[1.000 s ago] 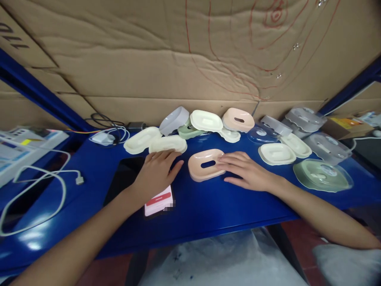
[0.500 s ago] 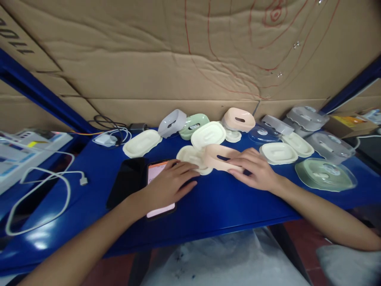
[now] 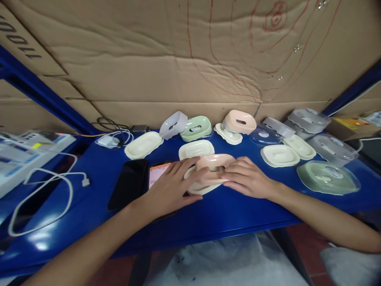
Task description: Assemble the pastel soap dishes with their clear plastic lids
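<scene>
My right hand (image 3: 251, 178) gripped the peach dish (image 3: 214, 161) | it sat over the cream tray (image 3: 206, 189), long axis sideways | left hand (image 3: 173, 184) covered the left end (couldn't tell its grip)

A peach dish (image 3: 213, 163) and a cream lid (image 3: 208, 191) show mid-frame, a lilac dish (image 3: 175, 120) and a green dish (image 3: 199, 123) above centre, on a blue table (image 3: 229, 214), while tan cardboard (image 3: 143, 75) across the top carries curving red lines (image 3: 275, 18) at upper right.
</scene>
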The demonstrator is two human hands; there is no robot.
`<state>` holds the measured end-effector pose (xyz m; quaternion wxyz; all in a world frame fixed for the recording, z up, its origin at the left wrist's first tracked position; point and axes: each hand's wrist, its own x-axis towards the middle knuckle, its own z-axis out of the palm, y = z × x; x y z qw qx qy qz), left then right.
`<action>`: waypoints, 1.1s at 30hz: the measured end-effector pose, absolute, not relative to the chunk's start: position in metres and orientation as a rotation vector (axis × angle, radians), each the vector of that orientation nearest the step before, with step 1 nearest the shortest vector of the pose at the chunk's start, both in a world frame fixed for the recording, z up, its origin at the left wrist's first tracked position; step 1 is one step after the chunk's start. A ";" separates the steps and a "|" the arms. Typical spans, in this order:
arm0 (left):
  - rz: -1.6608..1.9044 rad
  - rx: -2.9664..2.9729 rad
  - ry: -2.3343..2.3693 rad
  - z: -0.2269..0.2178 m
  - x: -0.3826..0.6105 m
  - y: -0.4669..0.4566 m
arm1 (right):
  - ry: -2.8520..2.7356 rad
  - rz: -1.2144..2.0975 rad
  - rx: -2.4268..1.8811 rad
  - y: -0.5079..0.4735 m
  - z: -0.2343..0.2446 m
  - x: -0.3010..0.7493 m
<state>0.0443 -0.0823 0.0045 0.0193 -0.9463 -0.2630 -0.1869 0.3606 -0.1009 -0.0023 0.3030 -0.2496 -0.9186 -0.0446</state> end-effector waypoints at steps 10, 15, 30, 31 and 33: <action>-0.647 -3.059 -0.864 -0.002 0.047 -0.084 | -2.533 0.048 -0.631 -0.101 -0.011 0.357; -0.516 -3.052 -0.740 0.001 0.045 -0.081 | -2.549 0.099 -0.583 -0.101 -0.012 0.356; -0.326 -3.024 -0.630 0.003 0.047 -0.082 | -2.592 0.022 -0.525 -0.104 -0.014 0.351; -0.318 -3.030 -0.622 0.001 0.046 -0.082 | -2.612 -0.011 -0.537 -0.105 -0.015 0.349; -0.302 -3.041 -0.611 -0.001 0.045 -0.081 | -2.645 -0.068 -0.567 -0.106 -0.016 0.345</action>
